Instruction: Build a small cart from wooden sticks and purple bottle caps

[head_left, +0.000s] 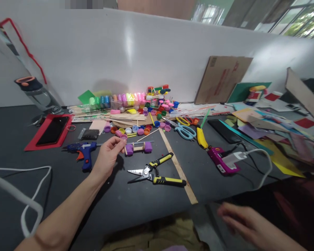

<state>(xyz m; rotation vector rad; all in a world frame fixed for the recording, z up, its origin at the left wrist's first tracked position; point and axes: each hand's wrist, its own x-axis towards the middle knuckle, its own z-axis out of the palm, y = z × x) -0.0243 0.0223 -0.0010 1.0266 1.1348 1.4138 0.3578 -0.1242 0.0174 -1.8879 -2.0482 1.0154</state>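
Note:
My left hand is closed in a pinch on a short wooden stick with a small pink piece at its upper end; the fingers cover part of it. Right beside the fingertips lie purple blocks joined by short sticks. In front of them rests a pair of yellow-and-black garden snips, blades apart. A blue glue gun lies left of my wrist. Low at the right, my right hand hovers near the table's front edge, smeared by motion; no object shows in it.
Bottle caps, wooden sticks and coloured pots crowd the back. Blue scissors, a magenta power strip and loose paper lie right. A phone, water bottle and white cable are left.

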